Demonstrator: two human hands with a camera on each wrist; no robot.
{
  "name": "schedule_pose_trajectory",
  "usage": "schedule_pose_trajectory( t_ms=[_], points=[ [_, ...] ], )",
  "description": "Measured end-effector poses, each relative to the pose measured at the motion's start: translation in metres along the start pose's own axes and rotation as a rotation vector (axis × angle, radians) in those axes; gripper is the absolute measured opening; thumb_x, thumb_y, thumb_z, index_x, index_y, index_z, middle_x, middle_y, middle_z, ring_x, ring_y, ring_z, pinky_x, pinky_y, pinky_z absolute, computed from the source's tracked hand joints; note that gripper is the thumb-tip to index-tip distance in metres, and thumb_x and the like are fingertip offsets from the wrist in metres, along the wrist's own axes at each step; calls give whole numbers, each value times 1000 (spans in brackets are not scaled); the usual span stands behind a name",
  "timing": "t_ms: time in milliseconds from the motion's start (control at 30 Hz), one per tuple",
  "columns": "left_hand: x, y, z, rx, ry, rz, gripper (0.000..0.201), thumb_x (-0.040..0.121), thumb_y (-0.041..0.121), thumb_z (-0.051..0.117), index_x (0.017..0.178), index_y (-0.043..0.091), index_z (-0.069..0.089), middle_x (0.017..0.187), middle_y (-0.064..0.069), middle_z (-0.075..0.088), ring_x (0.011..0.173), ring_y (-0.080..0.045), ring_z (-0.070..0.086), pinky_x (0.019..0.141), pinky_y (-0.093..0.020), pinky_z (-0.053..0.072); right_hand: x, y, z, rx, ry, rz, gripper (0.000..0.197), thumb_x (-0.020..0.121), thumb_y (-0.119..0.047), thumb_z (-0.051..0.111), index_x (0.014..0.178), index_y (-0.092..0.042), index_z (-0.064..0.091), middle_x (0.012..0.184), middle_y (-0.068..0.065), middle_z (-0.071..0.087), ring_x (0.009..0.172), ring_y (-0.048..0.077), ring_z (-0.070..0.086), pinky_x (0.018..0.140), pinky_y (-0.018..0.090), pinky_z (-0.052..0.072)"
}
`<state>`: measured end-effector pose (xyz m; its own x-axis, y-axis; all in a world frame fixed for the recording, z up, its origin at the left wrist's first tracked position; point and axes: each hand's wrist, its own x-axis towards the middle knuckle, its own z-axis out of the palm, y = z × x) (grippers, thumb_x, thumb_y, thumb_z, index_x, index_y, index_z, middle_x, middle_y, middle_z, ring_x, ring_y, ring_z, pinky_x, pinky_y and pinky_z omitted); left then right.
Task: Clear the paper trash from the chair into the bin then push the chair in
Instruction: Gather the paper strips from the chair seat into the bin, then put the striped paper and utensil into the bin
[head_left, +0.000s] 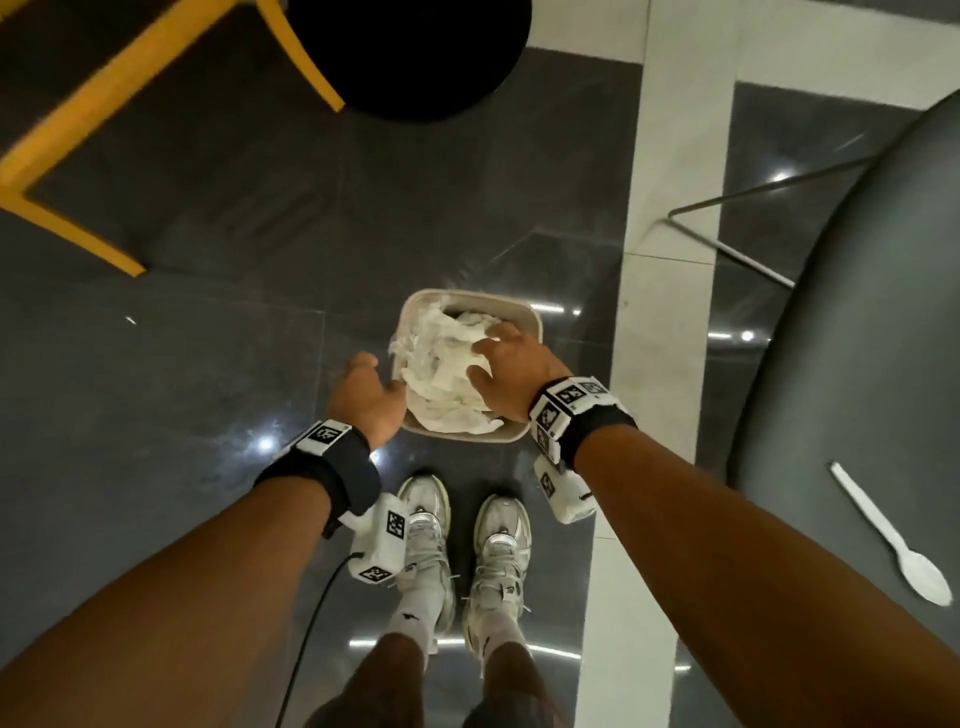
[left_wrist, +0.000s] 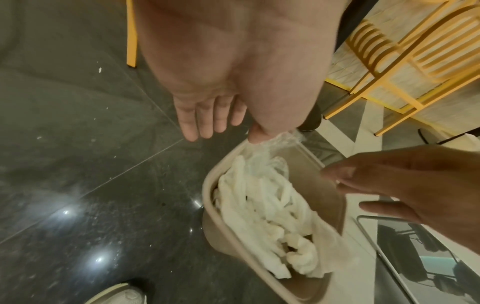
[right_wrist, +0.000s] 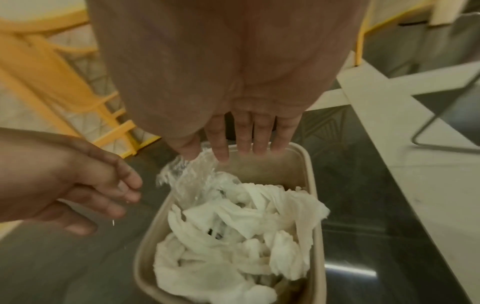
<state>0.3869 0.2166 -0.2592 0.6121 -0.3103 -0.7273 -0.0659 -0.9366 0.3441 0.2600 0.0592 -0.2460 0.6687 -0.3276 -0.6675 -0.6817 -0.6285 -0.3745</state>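
A beige bin (head_left: 536, 325) stands on the dark floor just ahead of my shoes, stuffed with crumpled white paper (head_left: 441, 364). My right hand (head_left: 511, 371) hovers over the paper with its fingers (right_wrist: 245, 133) straight and nothing held. My left hand (head_left: 363, 395) is open beside the bin's left rim (left_wrist: 209, 197), fingers (left_wrist: 207, 117) extended. Both wrist views show the paper (right_wrist: 233, 236) heaped to the rim (right_wrist: 309, 164) and a scrap of clear film (right_wrist: 187, 176) hanging over its far corner. A dark grey chair seat (head_left: 857, 364) is at my right.
A white plastic spoon (head_left: 888, 540) lies on the grey seat, whose thin metal legs (head_left: 727, 244) stand on a pale floor strip. A yellow chair frame (head_left: 78, 156) and a round black table base (head_left: 415, 52) are farther ahead. Yellow chairs (left_wrist: 389, 72) stand behind.
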Motion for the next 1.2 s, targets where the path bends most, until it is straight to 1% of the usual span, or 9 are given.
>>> schedule_pose_trajectory(
  t_ms=[167, 300, 467, 567, 667, 767, 900, 1067, 1200],
  points=[
    [-37, 58, -36, 62, 55, 153, 29, 95, 19, 54, 123, 14, 54, 127, -13, 64, 114, -35, 63, 95, -40, 49, -76, 3, -45, 242, 167, 102, 38, 95, -26, 49, 131, -23, 59, 133, 4, 59, 118, 25, 60, 98, 41, 51],
    [-81, 133, -38, 157, 45, 344, 22, 95, 13, 51, 115, 13, 59, 117, -11, 69, 110, -34, 64, 93, -39, 49, -155, 48, -91, 364, 325, 184, 30, 93, -22, 51, 118, -20, 67, 115, 9, 70, 106, 30, 66, 93, 38, 53],
    [-132, 225, 19, 148, -84, 569, 20, 96, 15, 53, 114, 14, 63, 106, -4, 69, 106, -28, 65, 92, -33, 49, -235, 137, -118, 330, 437, 396, 24, 89, -26, 52, 107, -15, 64, 107, 13, 68, 98, 37, 65, 81, 40, 55],
    [-164, 268, 71, 171, -168, 674, 16, 95, 16, 55, 107, 18, 65, 96, 1, 69, 97, -27, 68, 88, -32, 52, -277, 183, -112, 204, 311, 500, 36, 83, -44, 59, 107, -16, 59, 112, 12, 63, 101, 37, 63, 84, 43, 54],
    [-194, 303, 125, 186, -275, 799, 20, 92, 7, 55, 108, 13, 66, 103, -8, 73, 94, -29, 69, 90, -41, 55, -308, 220, -81, 140, 146, 526, 46, 78, -48, 66, 111, -17, 58, 113, 11, 61, 105, 36, 62, 86, 39, 52],
    [-215, 345, 171, 267, -251, 956, 27, 88, 3, 57, 113, 8, 64, 110, -12, 69, 101, -33, 65, 95, -39, 50, -320, 247, -58, 253, 160, 369, 35, 84, -38, 66, 110, -15, 58, 117, 11, 57, 108, 36, 58, 87, 38, 48],
    [-228, 414, 220, 416, -155, 1025, 50, 87, 21, 65, 134, 11, 53, 134, -12, 55, 125, -34, 51, 108, -42, 40, -321, 270, -55, 264, 225, 236, 23, 96, -31, 51, 110, -15, 60, 116, 10, 56, 107, 35, 58, 84, 40, 48],
    [-221, 494, 263, 540, -8, 992, 94, 69, 49, 74, 151, 28, 33, 152, -8, 33, 136, -36, 39, 111, -51, 35, -326, 327, -75, 563, 448, 423, 19, 90, -36, 55, 93, -19, 63, 93, 5, 68, 89, 32, 65, 75, 37, 53],
    [-210, 506, 289, 668, -63, 936, 93, 72, 47, 78, 151, 37, 29, 158, -2, 26, 141, -37, 30, 111, -57, 35, -336, 373, -97, 737, 615, 606, 10, 89, -24, 63, 91, -16, 68, 87, 8, 72, 86, 29, 65, 74, 31, 47]
  ],
)
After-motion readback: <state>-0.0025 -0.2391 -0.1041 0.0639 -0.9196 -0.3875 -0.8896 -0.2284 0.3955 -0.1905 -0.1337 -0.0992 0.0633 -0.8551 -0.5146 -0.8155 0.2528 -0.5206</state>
